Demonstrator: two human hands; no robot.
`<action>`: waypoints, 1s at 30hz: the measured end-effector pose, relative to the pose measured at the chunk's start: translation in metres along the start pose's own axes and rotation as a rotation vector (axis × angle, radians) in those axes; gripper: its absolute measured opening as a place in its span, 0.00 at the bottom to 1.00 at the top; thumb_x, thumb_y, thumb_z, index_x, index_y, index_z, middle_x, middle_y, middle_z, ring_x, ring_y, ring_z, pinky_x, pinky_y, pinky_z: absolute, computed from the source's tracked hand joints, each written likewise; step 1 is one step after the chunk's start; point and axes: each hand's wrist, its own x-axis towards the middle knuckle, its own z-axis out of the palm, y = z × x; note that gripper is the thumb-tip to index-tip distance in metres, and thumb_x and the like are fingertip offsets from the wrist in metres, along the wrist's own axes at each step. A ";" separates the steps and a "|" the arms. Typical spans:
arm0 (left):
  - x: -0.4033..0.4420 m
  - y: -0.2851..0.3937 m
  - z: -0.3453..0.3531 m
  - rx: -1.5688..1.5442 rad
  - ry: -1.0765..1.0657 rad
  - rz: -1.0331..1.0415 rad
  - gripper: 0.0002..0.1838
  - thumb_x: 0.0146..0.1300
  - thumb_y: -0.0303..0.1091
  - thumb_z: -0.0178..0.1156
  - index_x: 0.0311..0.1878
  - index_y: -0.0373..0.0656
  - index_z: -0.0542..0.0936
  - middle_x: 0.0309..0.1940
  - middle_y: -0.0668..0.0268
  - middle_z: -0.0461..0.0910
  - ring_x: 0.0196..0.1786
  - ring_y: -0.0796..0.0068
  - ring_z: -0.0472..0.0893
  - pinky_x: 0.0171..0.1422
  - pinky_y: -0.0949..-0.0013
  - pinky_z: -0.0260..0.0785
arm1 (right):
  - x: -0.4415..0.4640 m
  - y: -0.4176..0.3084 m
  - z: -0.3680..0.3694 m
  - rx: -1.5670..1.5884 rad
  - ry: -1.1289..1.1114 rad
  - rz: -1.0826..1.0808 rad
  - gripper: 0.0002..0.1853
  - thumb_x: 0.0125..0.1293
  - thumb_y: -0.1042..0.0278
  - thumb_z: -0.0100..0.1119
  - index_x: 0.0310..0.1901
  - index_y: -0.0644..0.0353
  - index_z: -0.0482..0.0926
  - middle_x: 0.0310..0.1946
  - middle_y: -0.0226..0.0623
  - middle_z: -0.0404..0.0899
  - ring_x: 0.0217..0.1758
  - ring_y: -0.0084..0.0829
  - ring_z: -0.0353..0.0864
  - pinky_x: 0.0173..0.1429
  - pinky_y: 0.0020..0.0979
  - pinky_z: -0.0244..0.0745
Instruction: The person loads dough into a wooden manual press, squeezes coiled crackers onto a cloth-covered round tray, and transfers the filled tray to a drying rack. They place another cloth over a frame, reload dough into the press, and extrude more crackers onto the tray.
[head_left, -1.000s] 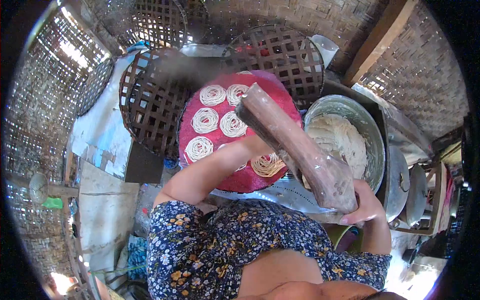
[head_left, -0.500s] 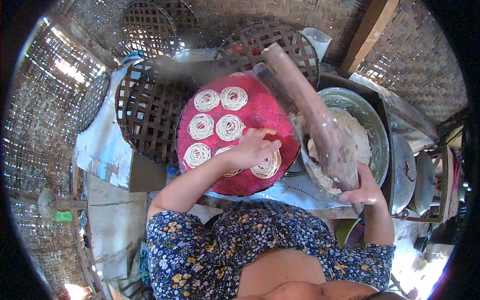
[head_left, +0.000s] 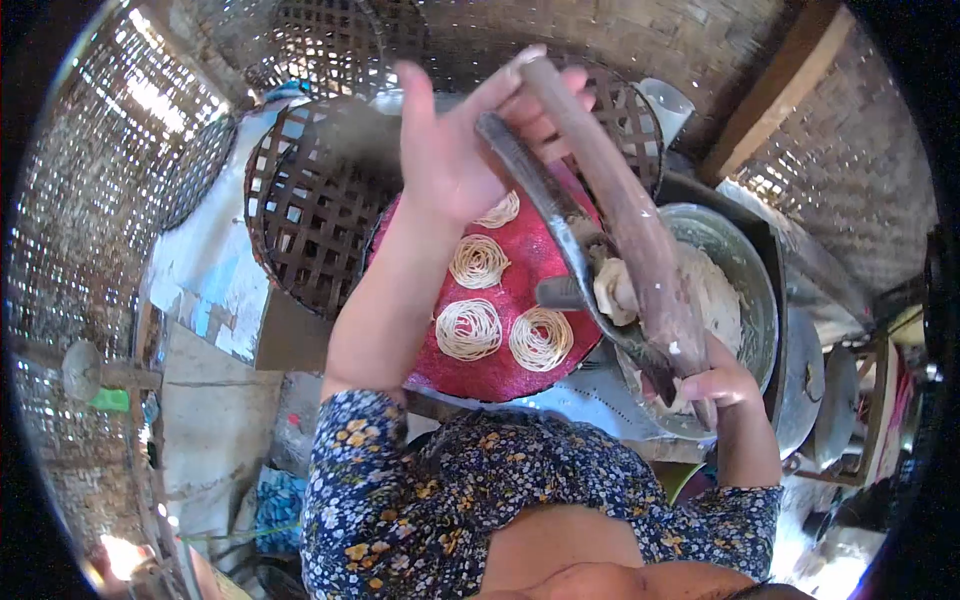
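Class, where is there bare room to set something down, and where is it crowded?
The round red mat has a bare patch between the noodle nests and the wooden tool. The pale sheet is bare between the left basket and woven wall. Crowded: the bowl, with dough, tool and right hand.

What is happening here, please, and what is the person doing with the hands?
A person has the right hand on the near end of a wooden press. The left hand is spread open by its far end; I cannot tell if it touches. The press stands open, with dough between its two arms. Coils of noodles lie on a red tray, and more dough is in the bowl.
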 end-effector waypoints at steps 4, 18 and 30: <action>0.030 0.008 -0.014 -0.176 -0.210 0.118 0.49 0.51 0.76 0.31 0.62 0.43 0.62 0.50 0.57 0.72 0.52 0.58 0.71 0.64 0.49 0.55 | 0.017 -0.021 0.002 -0.024 -0.059 0.052 0.47 0.36 0.39 0.64 0.53 0.70 0.65 0.35 0.42 0.76 0.31 0.31 0.77 0.33 0.27 0.71; -0.004 -0.013 -0.111 -0.264 0.113 0.247 0.30 0.59 0.66 0.41 0.50 0.52 0.74 0.18 0.79 0.72 0.27 0.76 0.74 0.50 0.60 0.65 | 0.071 -0.018 -0.018 -0.270 -0.197 0.208 0.35 0.48 0.41 0.61 0.47 0.66 0.72 0.28 0.32 0.74 0.28 0.24 0.73 0.31 0.26 0.69; -0.001 0.033 -0.064 -0.247 -0.149 0.305 0.32 0.58 0.68 0.38 0.47 0.51 0.74 0.19 0.74 0.76 0.26 0.71 0.75 0.50 0.58 0.66 | 0.051 -0.059 0.010 -0.517 -0.071 0.058 0.39 0.42 0.48 0.69 0.52 0.68 0.71 0.45 0.38 0.76 0.48 0.26 0.72 0.55 0.29 0.63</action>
